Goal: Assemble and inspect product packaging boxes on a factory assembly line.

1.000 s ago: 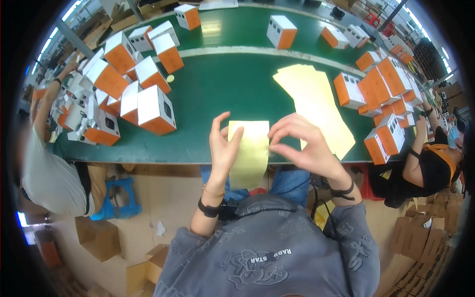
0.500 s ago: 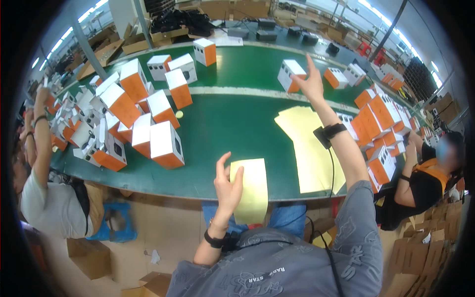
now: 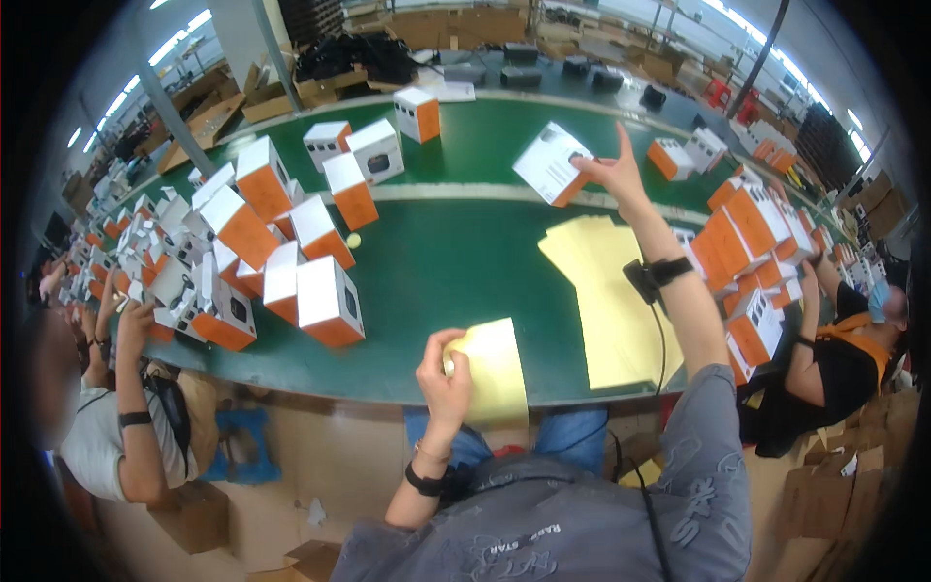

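Observation:
My left hand (image 3: 445,383) is closed at the left edge of a yellow sheet (image 3: 495,364), its fingers curled in at the sheet's upper corner. The sheet lies at the table's front edge and overhangs it. Farther off to the right, my right hand (image 3: 617,178) grips a white and orange carton (image 3: 549,163) by its right side, thumb on the printed face and index finger pointing up. The carton is tilted over the far green strip. A stack of yellow sheets (image 3: 618,320) lies under my right forearm.
White and orange cartons (image 3: 328,299) crowd the left of the green table (image 3: 427,252); more are stacked at the right (image 3: 747,233). A pale rail (image 3: 465,191) crosses behind. Co-workers sit at left and right. A cable hangs from my right wrist strap (image 3: 656,277).
My right hand has closed on the far carton, which is now tilted and shifted left. My left hand's fingers have curled in on the yellow sheet. The left co-worker's arms have come lower.

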